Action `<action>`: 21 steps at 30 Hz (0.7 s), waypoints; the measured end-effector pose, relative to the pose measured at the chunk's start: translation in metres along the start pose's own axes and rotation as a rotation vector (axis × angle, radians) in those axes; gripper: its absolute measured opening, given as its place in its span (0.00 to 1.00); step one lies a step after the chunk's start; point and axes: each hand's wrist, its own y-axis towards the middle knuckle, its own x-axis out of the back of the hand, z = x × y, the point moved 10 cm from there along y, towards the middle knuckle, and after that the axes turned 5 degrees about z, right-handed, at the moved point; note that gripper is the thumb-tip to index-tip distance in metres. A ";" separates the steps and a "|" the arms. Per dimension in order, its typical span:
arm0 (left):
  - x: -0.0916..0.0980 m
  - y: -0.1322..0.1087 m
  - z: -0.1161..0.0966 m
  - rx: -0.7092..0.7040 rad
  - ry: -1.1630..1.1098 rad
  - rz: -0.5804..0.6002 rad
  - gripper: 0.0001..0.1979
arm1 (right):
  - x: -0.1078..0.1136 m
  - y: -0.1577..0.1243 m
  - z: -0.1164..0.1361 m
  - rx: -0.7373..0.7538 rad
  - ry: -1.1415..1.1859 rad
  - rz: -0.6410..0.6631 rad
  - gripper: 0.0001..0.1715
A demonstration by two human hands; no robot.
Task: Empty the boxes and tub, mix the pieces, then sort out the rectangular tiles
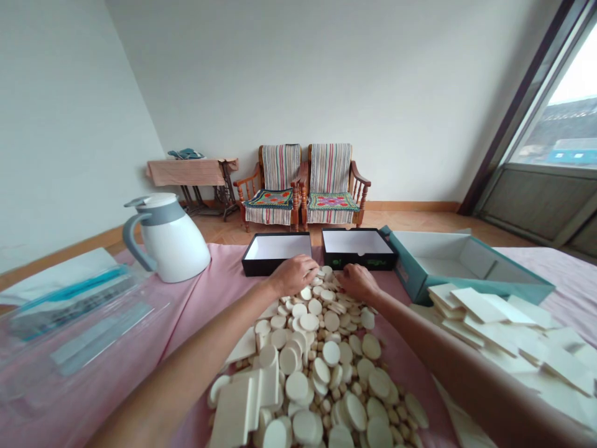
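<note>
A heap of pale round wooden discs (pixel 308 322) mixed with small wooden pieces spreads toward me over the pink cloth. At its far end, my left hand (pixel 293 275) bends its fingers inward over the discs. My right hand (pixel 359 283) faces it from the other side, fingers curled down at the heap's edge. Both hands look closed, but whatever is between the fingertips is too small or hidden to make out. Just beyond the hands stand two black boxes with white insides, the left box (pixel 275 269) and the right box (pixel 361 260).
Left on the pink cloth (pixel 196 311) stands a white and grey thermos jug (pixel 175 242), near a clear plastic case (pixel 74 317). Rectangular boards (pixel 236 404) lie in the heap's near left. At right, a teal box (pixel 471 264) stands behind piled pale boards (pixel 508 330). Two armchairs stand beyond.
</note>
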 end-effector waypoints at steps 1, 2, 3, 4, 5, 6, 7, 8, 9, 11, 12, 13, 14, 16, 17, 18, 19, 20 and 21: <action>-0.009 0.010 -0.009 -0.013 -0.006 0.029 0.13 | -0.005 0.001 0.003 0.002 -0.005 0.006 0.21; -0.018 0.020 -0.015 -0.014 -0.009 0.058 0.13 | -0.010 0.003 0.006 0.009 -0.006 0.015 0.21; -0.028 0.029 -0.019 -0.003 -0.008 0.088 0.12 | -0.013 0.004 0.009 0.020 -0.004 0.028 0.21; -0.037 0.037 -0.021 0.013 -0.007 0.119 0.11 | -0.016 0.006 0.012 0.032 0.002 0.043 0.20; -0.046 0.043 -0.022 0.031 -0.004 0.150 0.12 | -0.018 0.007 0.015 0.045 0.013 0.058 0.19; -0.053 0.048 -0.023 0.048 -0.001 0.178 0.14 | -0.019 0.008 0.016 0.055 0.026 0.072 0.18; -0.058 0.052 -0.024 0.061 0.002 0.203 0.16 | -0.019 0.007 0.018 0.061 0.041 0.085 0.18; -0.061 0.054 -0.026 0.070 0.006 0.223 0.17 | -0.019 0.007 0.018 0.064 0.057 0.095 0.18; -0.063 0.055 -0.027 0.073 0.010 0.239 0.17 | -0.019 0.005 0.019 0.064 0.074 0.102 0.19; -0.060 0.053 -0.031 0.060 0.016 0.259 0.16 | -0.017 0.000 0.021 0.067 0.109 0.116 0.20; -0.057 0.050 -0.033 0.048 0.018 0.264 0.16 | -0.016 -0.004 0.022 0.071 0.126 0.123 0.19; -0.053 0.046 -0.035 0.034 0.020 0.266 0.16 | -0.014 -0.008 0.025 0.076 0.141 0.129 0.19; -0.048 0.040 -0.037 0.021 0.022 0.265 0.16 | -0.012 -0.011 0.027 0.081 0.155 0.132 0.18; -0.038 0.026 -0.039 0.000 0.027 0.262 0.13 | -0.007 -0.019 0.036 0.099 0.178 0.127 0.17; -0.034 0.018 -0.039 -0.005 0.030 0.258 0.11 | -0.006 -0.023 0.042 0.114 0.188 0.123 0.17; -0.030 0.009 -0.038 -0.007 0.032 0.255 0.10 | -0.005 -0.027 0.050 0.135 0.196 0.122 0.18; -0.026 -0.001 -0.037 -0.008 0.034 0.251 0.10 | -0.006 -0.032 0.060 0.163 0.203 0.125 0.18; -0.022 -0.010 -0.035 -0.006 0.035 0.247 0.11 | -0.007 -0.037 0.070 0.194 0.207 0.131 0.19; -0.019 -0.020 -0.033 -0.005 0.035 0.243 0.11 | -0.010 -0.043 0.082 0.224 0.209 0.137 0.19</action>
